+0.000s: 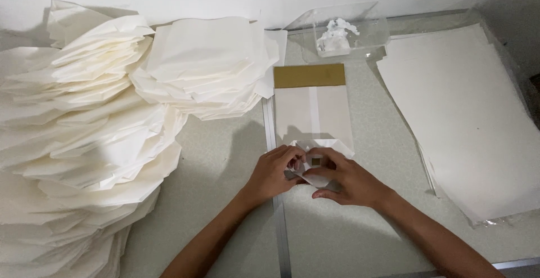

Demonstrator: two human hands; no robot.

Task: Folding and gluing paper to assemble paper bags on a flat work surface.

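- Your left hand has its grip curled shut on the near end of the paper bag, fingertips pinching the folded flaps at the left of the fold.
- Your right hand lies flat-ish over the same fold, thumb and forefinger closed down on the white flaps, the other fingers pressing the paper onto the tabletop.
- Between your two grips a small tan square shows through the folded bottom (it looks like the same tan as the strip at the bag's other end).
- The paper bag lies flat, running straight away from your hands; its far end is a tan band, well beyond your fingertips.
- Just under and to the left of your left grip a thin metal strip runs along the tabletop, toward you and away from you, beside the bag's left edge.
- Far out to the left of your left hand a big heap of folded white bags fans out, and a smaller pile of folded bags sits beyond it, up and left of your grips.
- Beyond the bag's far end stands a clear plastic box with a white lump in it (what the lump is, you cannot tell from here).
- To the right of your right hand, apart from it, lies a stack of flat white sheets, slanted across the tabletop.
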